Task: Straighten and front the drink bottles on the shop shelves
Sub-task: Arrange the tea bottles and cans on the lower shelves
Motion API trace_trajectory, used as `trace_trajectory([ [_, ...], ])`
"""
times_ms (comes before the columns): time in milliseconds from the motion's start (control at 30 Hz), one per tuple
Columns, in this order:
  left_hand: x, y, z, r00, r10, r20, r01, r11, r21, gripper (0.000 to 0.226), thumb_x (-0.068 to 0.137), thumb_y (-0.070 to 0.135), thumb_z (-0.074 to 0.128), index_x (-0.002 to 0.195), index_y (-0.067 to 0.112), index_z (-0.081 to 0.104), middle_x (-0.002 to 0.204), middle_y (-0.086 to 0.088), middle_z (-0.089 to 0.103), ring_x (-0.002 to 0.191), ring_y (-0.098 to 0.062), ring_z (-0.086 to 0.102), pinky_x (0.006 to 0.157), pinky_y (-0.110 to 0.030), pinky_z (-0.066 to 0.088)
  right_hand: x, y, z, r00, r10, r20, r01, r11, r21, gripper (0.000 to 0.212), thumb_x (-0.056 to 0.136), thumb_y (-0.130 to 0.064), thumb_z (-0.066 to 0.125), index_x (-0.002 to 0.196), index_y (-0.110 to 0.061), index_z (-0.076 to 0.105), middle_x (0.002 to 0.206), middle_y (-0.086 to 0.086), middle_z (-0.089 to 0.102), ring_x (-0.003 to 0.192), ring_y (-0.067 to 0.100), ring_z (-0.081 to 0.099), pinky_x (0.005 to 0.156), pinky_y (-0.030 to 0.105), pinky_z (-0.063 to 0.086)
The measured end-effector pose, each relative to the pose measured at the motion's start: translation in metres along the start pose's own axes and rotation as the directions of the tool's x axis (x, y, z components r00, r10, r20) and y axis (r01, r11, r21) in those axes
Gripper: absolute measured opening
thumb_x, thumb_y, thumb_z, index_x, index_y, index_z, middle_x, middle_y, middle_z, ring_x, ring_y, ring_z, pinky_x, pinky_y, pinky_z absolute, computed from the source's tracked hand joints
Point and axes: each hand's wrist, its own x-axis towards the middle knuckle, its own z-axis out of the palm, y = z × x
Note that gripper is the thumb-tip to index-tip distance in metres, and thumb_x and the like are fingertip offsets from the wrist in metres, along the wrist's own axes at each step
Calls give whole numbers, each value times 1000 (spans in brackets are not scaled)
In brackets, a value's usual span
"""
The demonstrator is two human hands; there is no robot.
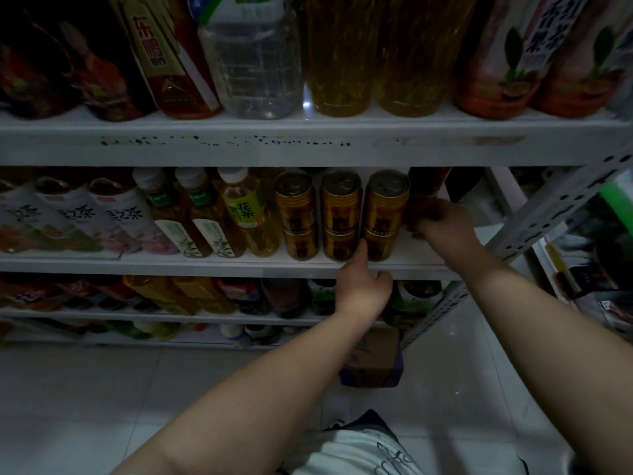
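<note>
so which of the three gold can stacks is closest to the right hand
The rightmost stack, at the end of the row: the right hand grips a dark bottle just beside it.

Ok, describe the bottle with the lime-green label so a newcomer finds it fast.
Find the white metal middle shelf. Just left of its gold cans stands a white-capped plastic bottle of pale yellow drink. Only it wears a lime-green label; its left neighbours are darker.
</note>
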Motion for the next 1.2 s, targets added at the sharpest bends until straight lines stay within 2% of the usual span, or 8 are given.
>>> trace_trajectory([
  [100, 1, 1, -3, 999, 40, -30, -39, 999, 23, 65, 88, 26, 55, 148, 30, 31, 140, 2, 49, 117, -18, 52, 95, -22, 42, 8, 4, 0, 949, 56, -312, -42, 998, 51, 41, 72, -35, 70, 106, -17, 54, 101, 2, 61, 82, 13, 55, 61, 20, 40],
  [167, 0, 0, -5, 998, 52, -38, -52, 999, 7, 61, 89, 22, 54, 147, 28, 34, 139, 0, 51, 116, -18, 54, 94, -22, 43, 17, 1, 1, 956, 43, -291, -1, 989, 146, 70, 73, -34, 77, 131, -14, 45, 124, 2, 53, 98, 10, 51, 72, 15, 41],
  [267, -1, -4, -7, 996, 73, -46, -72, 997, 7, 57, 91, 22, 53, 146, 23, 38, 134, -1, 55, 112, -15, 55, 90, -20, 42, 31, -5, -2, 985, 32, -172, 7, 975, 224, 87, 76, -23, 77, 147, -18, 28, 148, 3, 36, 130, 19, 40, 104, 35, 39],
  [433, -3, -9, -9, 992, 89, -95, -83, 994, 67, 44, 91, 26, 53, 134, 24, 52, 122, 3, 62, 107, -14, 59, 86, -19, 43, 45, -13, -1, 998, 54, -30, -45, 965, 259, 67, 80, -5, 71, 138, -24, 44, 129, 4, 55, 117, 26, 52, 99, 50, 45],
  [600, -3, -11, -13, 987, 130, -90, -120, 987, 110, 35, 91, 26, 53, 126, 24, 58, 116, 4, 64, 95, -9, 58, 82, -19, 45, 40, -6, -7, 997, 26, -70, -17, 992, 125, 55, 72, -19, 78, 123, -23, 57, 119, -1, 62, 109, 22, 57, 97, 44, 47],
  [800, -5, -12, 1, 992, 129, 15, -130, 989, 77, 36, 89, 23, 56, 125, 22, 58, 115, 5, 63, 104, -12, 58, 88, -21, 44, 6, -2, -21, 999, -28, -38, 28, 1000, -2, 45, 57, -37, 84, 93, -40, 58, 88, -22, 59, 79, -3, 55, 69, 20, 43],
  [933, -5, -6, 18, 993, 65, 103, -68, 997, 29, 41, 88, 21, 56, 129, 20, 56, 117, 5, 61, 108, -13, 57, 90, -21, 44, -16, 4, -26, 995, -95, 2, 95, 995, 12, 49, 67, -28, 84, 107, -34, 57, 101, -17, 61, 89, -3, 56, 76, 11, 43],
  [1200, -2, 5, 33, 992, -14, 128, 11, 1000, 17, 46, 86, 20, 53, 132, 19, 53, 125, -1, 60, 109, -17, 58, 93, -26, 48, -35, 7, -22, 991, -130, 36, 130, 991, 14, 60, 67, -26, 86, 120, -17, 59, 117, -2, 64, 104, 9, 60, 92, 29, 47],
])
